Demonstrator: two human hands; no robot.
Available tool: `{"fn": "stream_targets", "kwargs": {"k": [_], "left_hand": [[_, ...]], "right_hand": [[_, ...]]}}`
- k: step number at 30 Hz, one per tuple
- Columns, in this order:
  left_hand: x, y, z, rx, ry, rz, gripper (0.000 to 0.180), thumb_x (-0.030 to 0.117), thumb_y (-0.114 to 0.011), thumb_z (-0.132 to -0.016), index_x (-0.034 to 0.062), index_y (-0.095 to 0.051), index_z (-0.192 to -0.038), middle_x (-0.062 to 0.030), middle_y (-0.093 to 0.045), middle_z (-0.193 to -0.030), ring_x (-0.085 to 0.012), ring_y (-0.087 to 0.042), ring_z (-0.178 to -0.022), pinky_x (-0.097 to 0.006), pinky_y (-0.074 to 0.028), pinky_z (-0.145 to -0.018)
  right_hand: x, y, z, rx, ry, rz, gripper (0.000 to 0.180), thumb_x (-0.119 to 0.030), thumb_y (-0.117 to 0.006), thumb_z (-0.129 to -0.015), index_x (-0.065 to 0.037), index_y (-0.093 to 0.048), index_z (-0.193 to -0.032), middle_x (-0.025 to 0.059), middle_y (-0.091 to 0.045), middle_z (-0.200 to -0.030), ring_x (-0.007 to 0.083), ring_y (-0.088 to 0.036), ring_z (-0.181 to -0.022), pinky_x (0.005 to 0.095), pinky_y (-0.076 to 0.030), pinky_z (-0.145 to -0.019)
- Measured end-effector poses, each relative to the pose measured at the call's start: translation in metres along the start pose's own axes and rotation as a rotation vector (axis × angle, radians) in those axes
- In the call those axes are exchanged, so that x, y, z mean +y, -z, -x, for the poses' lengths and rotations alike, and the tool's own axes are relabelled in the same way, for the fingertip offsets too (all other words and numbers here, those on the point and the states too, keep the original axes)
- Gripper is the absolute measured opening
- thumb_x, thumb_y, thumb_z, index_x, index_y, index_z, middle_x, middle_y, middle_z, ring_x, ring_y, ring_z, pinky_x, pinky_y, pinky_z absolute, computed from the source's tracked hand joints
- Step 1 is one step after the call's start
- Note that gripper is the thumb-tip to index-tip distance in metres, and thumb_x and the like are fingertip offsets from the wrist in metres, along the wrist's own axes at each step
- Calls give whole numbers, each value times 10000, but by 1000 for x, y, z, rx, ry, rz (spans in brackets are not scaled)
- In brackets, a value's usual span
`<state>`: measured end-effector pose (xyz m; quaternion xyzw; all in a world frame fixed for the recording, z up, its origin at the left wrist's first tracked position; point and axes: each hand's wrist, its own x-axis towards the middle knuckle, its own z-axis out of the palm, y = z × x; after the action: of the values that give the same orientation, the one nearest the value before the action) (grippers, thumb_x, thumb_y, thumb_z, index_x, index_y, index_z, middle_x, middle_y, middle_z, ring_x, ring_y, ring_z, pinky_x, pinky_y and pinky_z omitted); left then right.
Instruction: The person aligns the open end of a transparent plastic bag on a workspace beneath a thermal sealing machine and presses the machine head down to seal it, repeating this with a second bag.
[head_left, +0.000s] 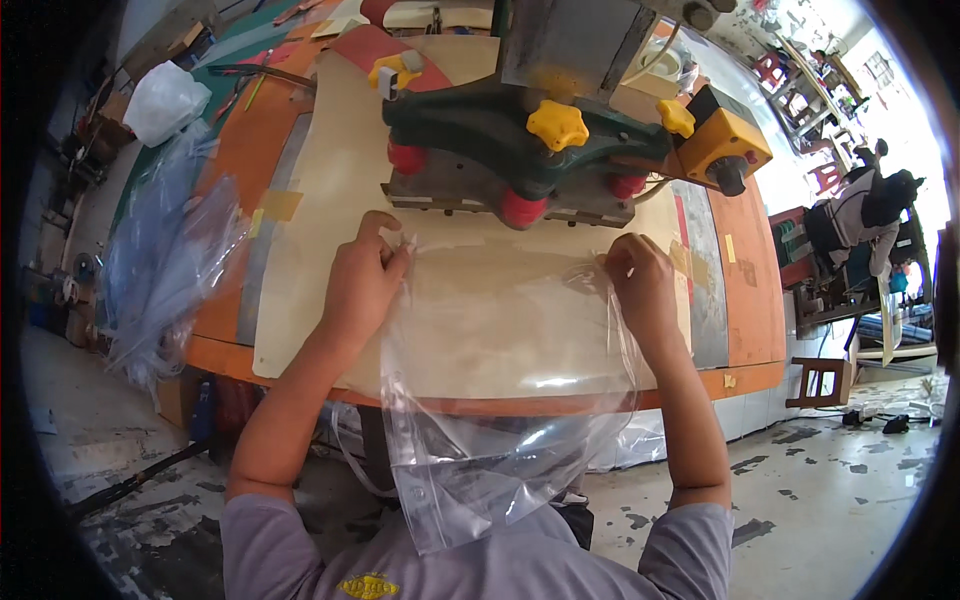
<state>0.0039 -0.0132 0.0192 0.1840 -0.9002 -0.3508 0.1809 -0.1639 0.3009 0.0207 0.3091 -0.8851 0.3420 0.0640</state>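
Note:
A clear plastic bag (500, 400) is stretched between my two hands, its top on the cream-coloured board (310, 260) and its lower part hanging over the table's front edge toward my lap. At its upper left corner, my left hand (365, 275) pinches the film between thumb and fingers. My right hand (640, 285) grips the upper right corner with bent fingers. Just beyond the hands stands a dark green press head (480, 130) with yellow knobs (557, 126) and red feet (523, 208). Under it sits a flat metal plate (470, 190), close to the bag's upper edge.
Loose clear plastic sheets (170, 260) drape over the table's left side, below a white plastic bundle (167, 103). A yellow control box (725, 150) with a black knob juts out at the press's right. Farther right, another person (860, 220) sits near a wooden stool (822, 382).

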Motion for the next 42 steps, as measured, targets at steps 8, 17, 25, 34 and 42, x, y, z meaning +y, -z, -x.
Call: {"fn": "stream_targets", "kwargs": {"k": [8,17,25,34,42], "left_hand": [[-4,-3,3,-3,-128,-122,118,106,-697,-970,-10,-678,-971,-151,-681,-696,-269,-673,-605,-373,-503,-589],[5,3,17,-46,-161,-274,158,117,-655,-995,-8,-710,-1073,-211,-720,-925,-393,-701,-809,-460,-550,-725],[9,9,22,-124,-71,-243,292,114,-630,-1008,9,-709,-1269,-190,-678,-896,-353,-657,-772,-430,-531,-722],[-8,4,-1,-78,-152,-182,257,121,-658,-1004,-13,-722,-1214,-184,-703,-915,-277,-661,-716,-374,-533,-693],[-4,3,-12,-84,-43,-117,243,105,-667,-1006,-13,-726,-1210,-161,-725,-946,-231,-685,-759,-332,-539,-709]], "right_hand": [[-1,-4,10,-2,91,128,106,-39,-711,-898,-14,-701,-1000,142,-650,-980,366,-653,-863,457,-536,-774],[-9,17,20,-166,77,210,269,-24,-706,-899,-42,-734,-1165,136,-592,-938,326,-640,-850,434,-535,-770],[-1,17,22,-155,82,135,342,38,-687,-885,-33,-725,-1217,142,-588,-934,327,-647,-842,441,-543,-769],[15,9,-2,-105,147,127,278,36,-681,-894,-24,-736,-1160,148,-617,-942,322,-665,-830,424,-548,-747],[20,2,-9,-47,134,76,252,47,-697,-884,-26,-743,-1122,148,-622,-941,326,-665,-830,424,-543,-747]]}}
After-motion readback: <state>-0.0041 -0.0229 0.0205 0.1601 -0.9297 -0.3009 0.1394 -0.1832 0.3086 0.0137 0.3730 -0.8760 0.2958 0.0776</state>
